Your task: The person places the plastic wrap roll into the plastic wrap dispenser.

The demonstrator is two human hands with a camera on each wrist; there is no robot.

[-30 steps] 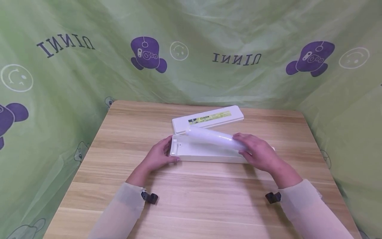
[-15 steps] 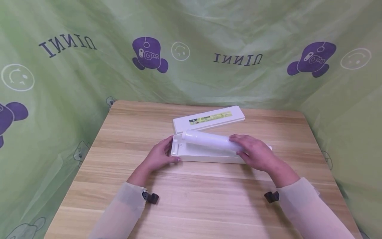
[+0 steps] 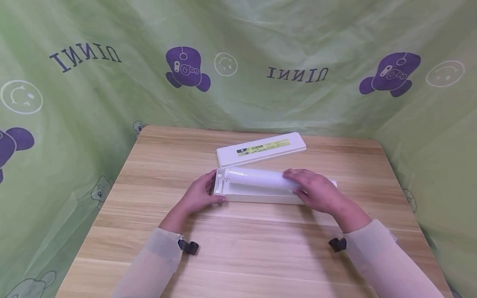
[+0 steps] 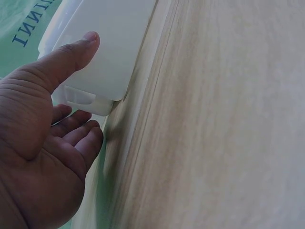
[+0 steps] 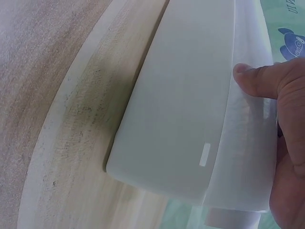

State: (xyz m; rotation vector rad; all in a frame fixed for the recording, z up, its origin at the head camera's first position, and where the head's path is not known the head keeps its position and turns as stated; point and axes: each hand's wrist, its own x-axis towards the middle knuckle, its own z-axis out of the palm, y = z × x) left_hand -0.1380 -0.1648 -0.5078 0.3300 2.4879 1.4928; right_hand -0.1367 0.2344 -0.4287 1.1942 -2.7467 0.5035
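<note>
The person's left hand grips the left end of a long, white, rectangular plastic box; its thumb is pressed on the near wall, and the bent fingers go around the end. The right hand is half closed over a long, white, glossy cylindrical roll, with the thumb on the near side and the fingers over the top. The roll lies between the two hands, lengthwise along the box; its left end is just beside the left hand, within the far part of the box. Under the right hand it sits higher than the near rim, and its narrow core comes out past the box's right end. Whether the left end touches the bottom, I cannot tell.

Beyond both hands, a long, flat, white plastic lid with a yellow-green printed label lies at a slant on the light wood-grain table. Farther from the hands hangs a green curtain with purple cartoon figures. At each wrist, a small black device is attached near a pale sleeve.
</note>
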